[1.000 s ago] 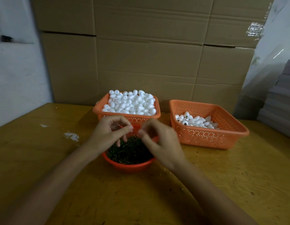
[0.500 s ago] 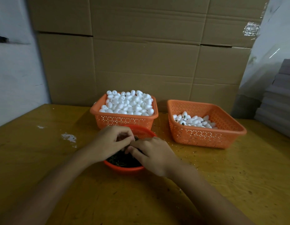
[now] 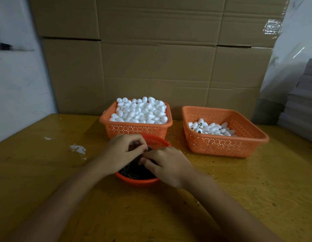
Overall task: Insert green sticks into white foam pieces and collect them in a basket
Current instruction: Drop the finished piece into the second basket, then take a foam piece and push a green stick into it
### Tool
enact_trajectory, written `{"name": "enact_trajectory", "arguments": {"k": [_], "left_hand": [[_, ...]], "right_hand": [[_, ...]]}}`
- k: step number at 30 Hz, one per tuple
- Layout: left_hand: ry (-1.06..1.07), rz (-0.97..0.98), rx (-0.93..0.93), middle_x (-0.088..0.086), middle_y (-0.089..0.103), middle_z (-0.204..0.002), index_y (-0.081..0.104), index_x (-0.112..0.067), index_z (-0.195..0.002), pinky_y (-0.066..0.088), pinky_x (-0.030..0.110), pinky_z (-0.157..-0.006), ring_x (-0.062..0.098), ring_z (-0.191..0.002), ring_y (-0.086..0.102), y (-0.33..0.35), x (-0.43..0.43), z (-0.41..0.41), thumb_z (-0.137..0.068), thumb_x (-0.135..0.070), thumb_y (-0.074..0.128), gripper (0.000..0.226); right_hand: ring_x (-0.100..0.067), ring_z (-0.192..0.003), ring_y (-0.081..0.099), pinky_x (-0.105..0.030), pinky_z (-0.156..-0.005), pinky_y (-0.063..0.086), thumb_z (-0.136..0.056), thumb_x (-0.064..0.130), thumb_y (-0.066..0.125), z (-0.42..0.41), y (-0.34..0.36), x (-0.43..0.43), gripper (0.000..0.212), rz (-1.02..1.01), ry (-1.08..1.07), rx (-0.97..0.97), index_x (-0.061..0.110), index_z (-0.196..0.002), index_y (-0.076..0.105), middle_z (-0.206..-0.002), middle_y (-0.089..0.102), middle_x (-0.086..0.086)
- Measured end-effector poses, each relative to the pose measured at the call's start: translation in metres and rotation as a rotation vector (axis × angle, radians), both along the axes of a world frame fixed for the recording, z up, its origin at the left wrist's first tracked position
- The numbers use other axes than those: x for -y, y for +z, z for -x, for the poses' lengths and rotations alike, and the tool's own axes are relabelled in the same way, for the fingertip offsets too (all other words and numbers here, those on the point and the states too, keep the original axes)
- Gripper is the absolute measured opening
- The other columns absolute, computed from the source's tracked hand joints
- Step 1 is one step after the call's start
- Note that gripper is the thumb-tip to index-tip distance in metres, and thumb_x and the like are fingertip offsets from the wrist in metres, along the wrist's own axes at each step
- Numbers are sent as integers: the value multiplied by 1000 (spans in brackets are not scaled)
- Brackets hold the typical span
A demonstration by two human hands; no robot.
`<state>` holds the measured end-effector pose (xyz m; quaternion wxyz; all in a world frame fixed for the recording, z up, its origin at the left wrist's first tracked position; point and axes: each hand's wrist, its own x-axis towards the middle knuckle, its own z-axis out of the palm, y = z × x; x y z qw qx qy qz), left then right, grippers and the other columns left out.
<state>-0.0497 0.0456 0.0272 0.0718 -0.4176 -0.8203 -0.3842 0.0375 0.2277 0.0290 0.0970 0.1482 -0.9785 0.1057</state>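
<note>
The left hand (image 3: 123,151) and right hand (image 3: 167,165) meet with curled fingers over the one round orange plastic bowl (image 3: 139,181) at lower centre. Whether they pinch anything is hidden. The thin dark green sticks (image 3: 134,171) in the bowl lie jumbled, pointing every way. There are two baskets. The orange perforated centre basket (image 3: 134,131) is heaped with white egg-shaped foam pieces (image 3: 141,111), too many to count. The orange perforated right basket (image 3: 225,145) holds a small heap of stick-fitted foam pieces (image 3: 212,129).

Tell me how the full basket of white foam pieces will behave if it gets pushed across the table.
The full basket probably slides easily: foam pieces look light. Pieces heaped above the rim would likely spill and, being egg-shaped, roll over the table. Its broad base makes tipping unlikely.
</note>
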Motion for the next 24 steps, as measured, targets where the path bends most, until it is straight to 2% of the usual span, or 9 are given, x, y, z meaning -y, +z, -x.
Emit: {"name": "enact_trajectory", "arguments": {"k": [4, 7, 10, 13, 15, 17, 20, 22, 24], "left_hand": [[63, -41, -103, -20, 70, -93, 72, -33, -99, 44, 13, -72, 2, -93, 63, 0, -1, 0, -95, -21, 75, 12], [149, -100, -300, -19, 65, -99, 69, -31, -105, 37, 12, -82, -2, -97, 52, 6, -5, 1, -92, -30, 71, 14], [271, -95, -478, -11, 64, -105, 71, -26, -109, 40, 26, -88, 11, -108, 52, 20, -12, 9, -93, -28, 71, 15], [329, 40, -529, -7, 64, -111, 74, -26, -114, 44, 32, -93, 19, -114, 53, 33, -24, 21, -93, -27, 71, 21], [338, 200, -505, -4, 62, -123, 74, -27, -121, 46, 43, -100, 23, -122, 53, 40, -31, 34, -99, -33, 64, 25], [344, 368, -380, -5, 59, -133, 73, -29, -122, 46, 44, -100, 23, -126, 53, 41, -36, 46, -105, -46, 51, 32], [346, 594, -167, -6, 63, -118, 67, -35, -101, 48, 46, -95, 24, -114, 61, 39, -38, 59, -104, -67, 30, 50], [345, 619, -120, -8, 65, -101, 61, -34, -84, 48, 48, -95, 25, -105, 64, 38, -39, 66, -99, -77, 23, 60], [372, 606, -59, -5, 69, -107, 69, -34, -93, 42, 45, -96, 27, -112, 62, 40, -42, 74, -96, -83, 20, 70]], "right_hand": [[-20, -82, 66, -36, -67, 42, -110, 46, 40, 3, -2, -1, 39, 11, -9, 12, 25, -112, 73, -90, 72, 1], [-18, -84, 66, -32, -62, 35, -110, 46, 42, 3, -2, -3, 37, 28, 0, 20, 28, -113, 73, -93, 73, 3], [-18, -99, 67, -35, -77, 46, -110, 46, 40, 4, -1, -2, 37, 0, 9, 27, 31, -122, 72, -111, 76, 3], [-20, -107, 67, -41, -91, 50, -111, 46, 39, 3, -2, -2, 39, 7, 2, 50, 29, -127, 70, -120, 75, 1], [-21, -110, 67, -42, -94, 50, -111, 45, 39, 3, -1, -2, 39, 9, -2, 56, 29, -128, 70, -122, 74, 1], [-22, -112, 67, -42, -95, 50, -111, 45, 39, 3, -1, -2, 39, 10, -2, 57, 30, -129, 70, -122, 74, 1], [-21, -113, 67, -42, -96, 50, -111, 46, 39, 4, -1, -2, 39, 3, 1, 51, 30, -129, 70, -122, 74, 2], [-21, -112, 67, -41, -95, 50, -111, 46, 39, 5, -1, -3, 39, 1, 4, 50, 30, -128, 70, -122, 74, 2], [-21, -111, 67, -41, -93, 51, -111, 46, 39, 6, -2, -3, 38, 1, 5, 49, 31, -128, 70, -121, 74, 2]]}}
